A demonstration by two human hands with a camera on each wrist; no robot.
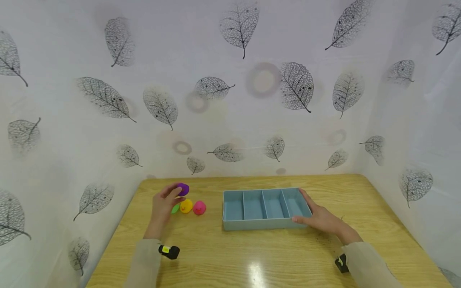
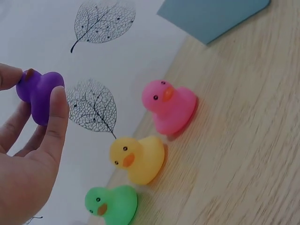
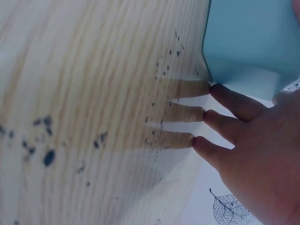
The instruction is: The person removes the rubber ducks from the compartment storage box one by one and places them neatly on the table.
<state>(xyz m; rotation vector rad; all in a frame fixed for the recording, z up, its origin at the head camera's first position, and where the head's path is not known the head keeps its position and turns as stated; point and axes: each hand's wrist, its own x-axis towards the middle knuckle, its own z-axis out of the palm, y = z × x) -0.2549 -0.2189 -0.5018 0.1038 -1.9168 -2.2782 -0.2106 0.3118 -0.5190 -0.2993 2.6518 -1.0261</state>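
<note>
My left hand pinches a purple rubber duck between thumb and fingertips, held up above the table at the left. Below it a green rubber duck, a yellow rubber duck and a pink rubber duck sit in a row; the hand partly hides the green one in the head view. A light blue divided tray lies right of the ducks, its several compartments bare. Across its right end my right hand grips it, thumb at the front rim, with other fingertips down on the wood.
The wooden table backs onto a white curtain printed with dark leaves, which also runs along both sides. Dark specks mark the table near the right hand. A black wrist camera sits by the left sleeve.
</note>
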